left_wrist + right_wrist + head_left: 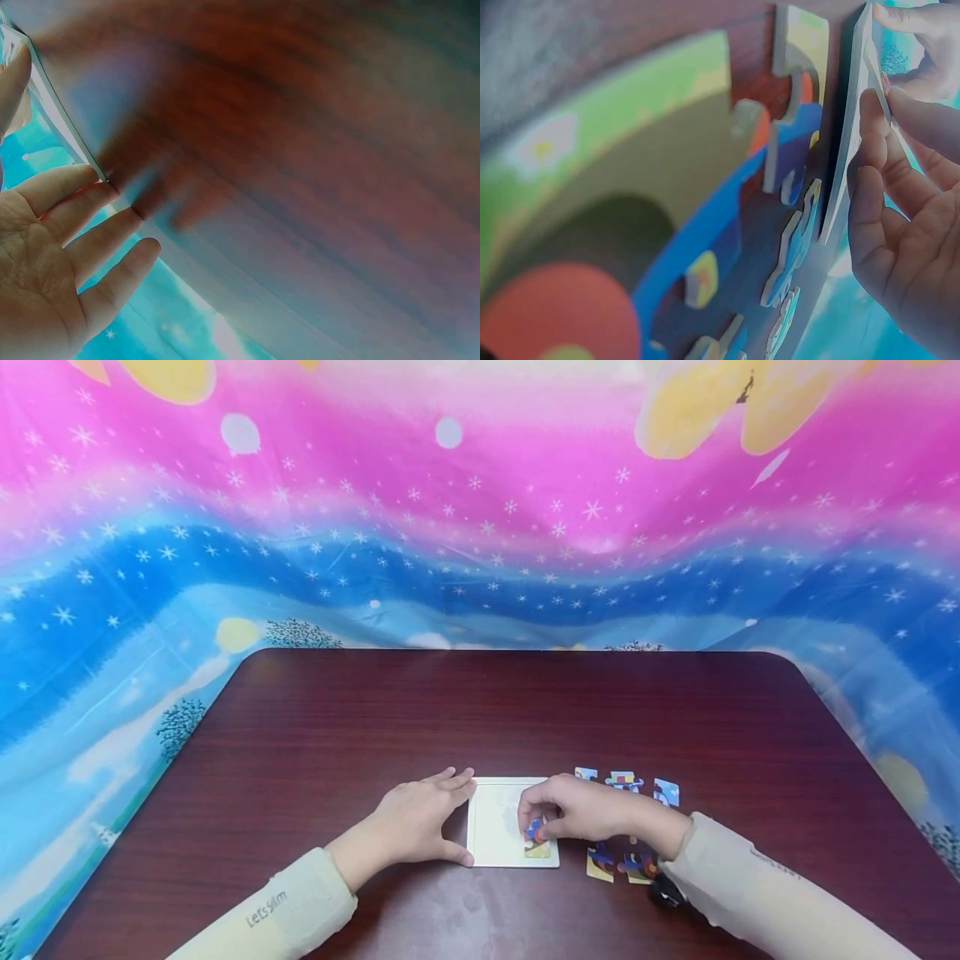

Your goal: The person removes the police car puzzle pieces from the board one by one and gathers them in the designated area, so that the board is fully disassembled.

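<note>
A white puzzle tray [493,818] with a raised rim lies flat on the table in the head view. My left hand [416,818] spreads along its left side, fingertips at the far corner and thumb at the near corner. Over the tray's near right part, my right hand [581,806] pinches a puzzle piece [537,850] with blue, red and yellow-green print. The right wrist view shows this piece edge-on, between thumb and fingertips close against the tray [847,142]. In the left wrist view the fingers [112,236] are extended beside the tray's edge.
Several loose puzzle pieces lie right of the tray, some at the back [666,792] and some nearer [600,865], partly under my right forearm. A small black object [666,892] sits by the right sleeve. The dark red table [375,718] meets a patterned cloth [480,568] behind.
</note>
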`<state>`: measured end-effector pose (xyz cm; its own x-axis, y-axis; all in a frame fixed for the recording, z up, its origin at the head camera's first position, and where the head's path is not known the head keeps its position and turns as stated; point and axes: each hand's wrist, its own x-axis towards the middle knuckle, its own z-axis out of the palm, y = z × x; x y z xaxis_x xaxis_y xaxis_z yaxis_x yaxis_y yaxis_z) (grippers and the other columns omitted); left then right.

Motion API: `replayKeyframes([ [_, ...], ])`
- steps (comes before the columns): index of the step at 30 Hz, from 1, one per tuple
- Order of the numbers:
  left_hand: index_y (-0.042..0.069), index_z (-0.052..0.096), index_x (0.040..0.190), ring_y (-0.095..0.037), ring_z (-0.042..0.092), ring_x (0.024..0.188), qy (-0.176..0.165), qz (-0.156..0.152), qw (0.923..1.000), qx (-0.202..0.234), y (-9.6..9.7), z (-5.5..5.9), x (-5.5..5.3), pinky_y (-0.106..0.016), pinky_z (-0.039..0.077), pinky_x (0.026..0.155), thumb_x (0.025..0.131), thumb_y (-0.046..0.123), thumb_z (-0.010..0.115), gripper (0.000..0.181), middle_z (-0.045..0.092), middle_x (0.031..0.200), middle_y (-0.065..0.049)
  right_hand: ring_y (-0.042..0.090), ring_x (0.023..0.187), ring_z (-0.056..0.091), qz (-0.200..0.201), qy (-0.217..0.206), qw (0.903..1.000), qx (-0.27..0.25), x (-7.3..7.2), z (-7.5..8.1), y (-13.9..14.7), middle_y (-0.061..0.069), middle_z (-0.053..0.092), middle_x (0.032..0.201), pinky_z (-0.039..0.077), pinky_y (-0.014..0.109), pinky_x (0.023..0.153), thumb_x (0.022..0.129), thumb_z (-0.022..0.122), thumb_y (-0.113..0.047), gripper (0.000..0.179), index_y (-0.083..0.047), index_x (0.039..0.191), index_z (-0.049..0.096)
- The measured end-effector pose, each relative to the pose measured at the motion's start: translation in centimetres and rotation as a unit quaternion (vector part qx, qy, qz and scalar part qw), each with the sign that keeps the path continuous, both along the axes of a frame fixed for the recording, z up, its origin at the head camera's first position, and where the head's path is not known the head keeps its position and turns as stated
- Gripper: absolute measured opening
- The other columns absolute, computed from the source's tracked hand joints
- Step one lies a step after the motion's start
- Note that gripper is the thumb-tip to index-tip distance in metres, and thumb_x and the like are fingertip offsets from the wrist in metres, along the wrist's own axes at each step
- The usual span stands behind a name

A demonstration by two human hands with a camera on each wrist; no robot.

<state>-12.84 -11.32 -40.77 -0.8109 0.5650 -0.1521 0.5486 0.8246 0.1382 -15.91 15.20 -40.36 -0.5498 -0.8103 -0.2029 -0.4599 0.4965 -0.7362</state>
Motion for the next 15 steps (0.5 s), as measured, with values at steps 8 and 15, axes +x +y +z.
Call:
replayKeyframes([
  [8,0.012,0.052,0.145,-0.024,0.046,0.142,0.001,-0.001,1.0,0.0,0.0,-0.1,-0.1,-0.046,0.051,0.102,0.068,0.068,0.077,0.099,0.045,0.155,-0.002,0.002,0.07,0.051,-0.005,-0.004,0.9998,-0.022,-0.1,0.0,0.5,-0.009,0.065,0.083,0.048,0.02,0.065,0.089,0.07,-0.004,0.015,-0.018,0.095,0.068],
  [15,0.011,0.051,0.145,-0.024,0.045,0.143,-0.002,-0.003,1.0,0.001,-0.1,0.0,0.0,-0.046,0.05,0.103,0.068,0.068,0.077,0.099,0.044,0.156,-0.002,0.003,0.07,0.05,-0.009,-0.015,0.9993,-0.034,-0.2,0.0,1.4,-0.007,0.062,0.08,0.046,0.02,0.063,0.089,0.07,-0.005,0.013,-0.017,0.094,0.068],
])
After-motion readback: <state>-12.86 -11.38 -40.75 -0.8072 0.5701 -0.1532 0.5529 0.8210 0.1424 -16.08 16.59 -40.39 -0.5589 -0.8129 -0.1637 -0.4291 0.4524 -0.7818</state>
